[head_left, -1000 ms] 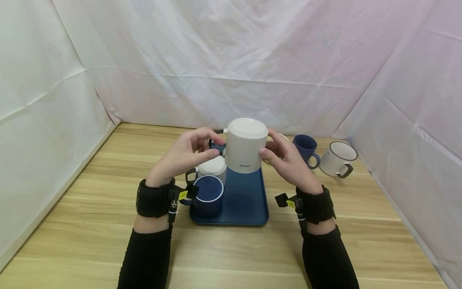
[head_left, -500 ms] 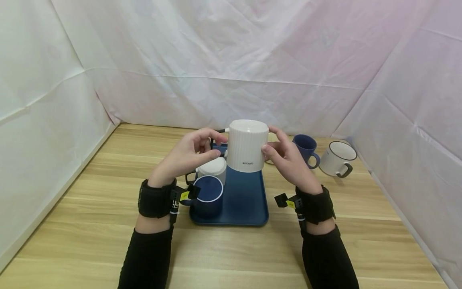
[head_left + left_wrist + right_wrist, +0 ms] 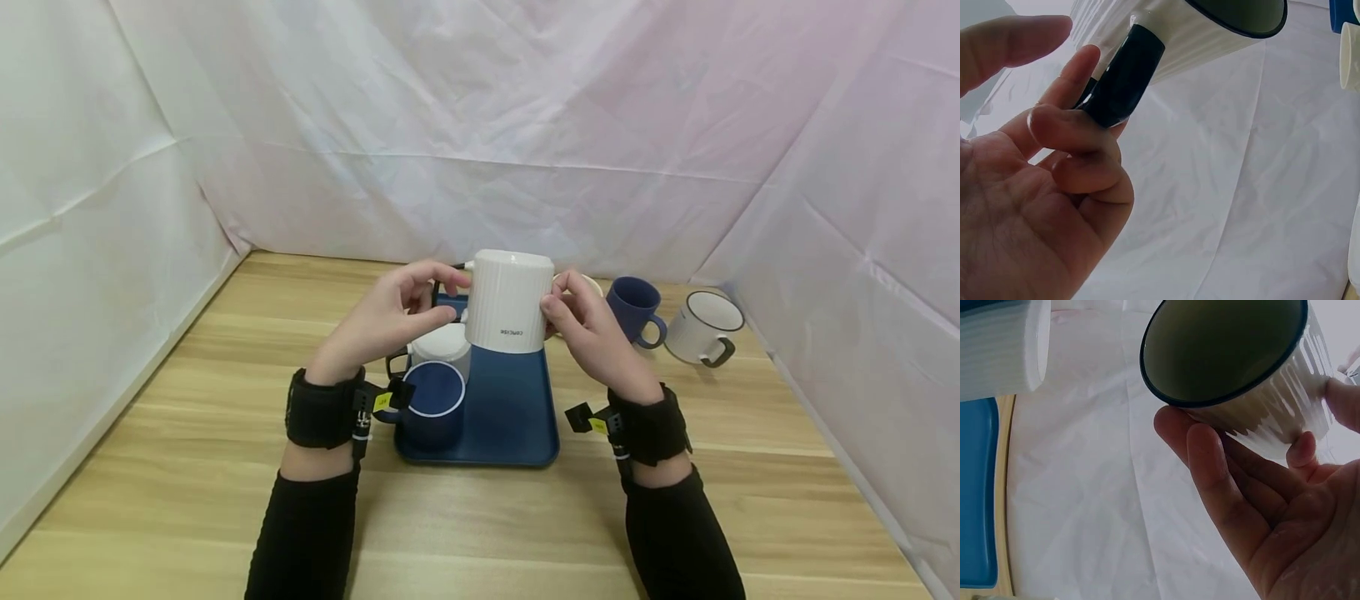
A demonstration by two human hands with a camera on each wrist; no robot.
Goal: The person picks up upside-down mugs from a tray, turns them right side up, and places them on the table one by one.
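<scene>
Head view: white ribbed mug point(image 3: 507, 301) held upside down in the air above the far half of the blue tray point(image 3: 517, 417), base up, printed wording inverted on its wall. Left hand point(image 3: 386, 321) at the mug's 9 o'clock, thumb and fingers pinching the dark handle point(image 3: 447, 292). Left wrist view: handle point(image 3: 1121, 78) passes between curled fingers point(image 3: 1079, 134); dark rim of the mug visible above. Right hand point(image 3: 588, 329) at the mug's 3 o'clock, grasping the wall. Right wrist view: fingers point(image 3: 1213, 465) cupped round the ribbed wall, dark-rimmed mouth point(image 3: 1222, 344) facing the camera, mug interior dark.

On the tray, left column: an inverted white mug point(image 3: 442, 348) at 12 o'clock of a navy mug point(image 3: 433, 404), the two just beside each other; the navy one sits at the tray's near left corner, white line round its top.

Off the tray, at 2 o'clock: a navy mug point(image 3: 634, 310) upright, handle toward the right; beside it, further right, a white mug with dark rim point(image 3: 702, 327), tilted or lying, cannot tell which. All on a wooden table point(image 3: 187, 467).
</scene>
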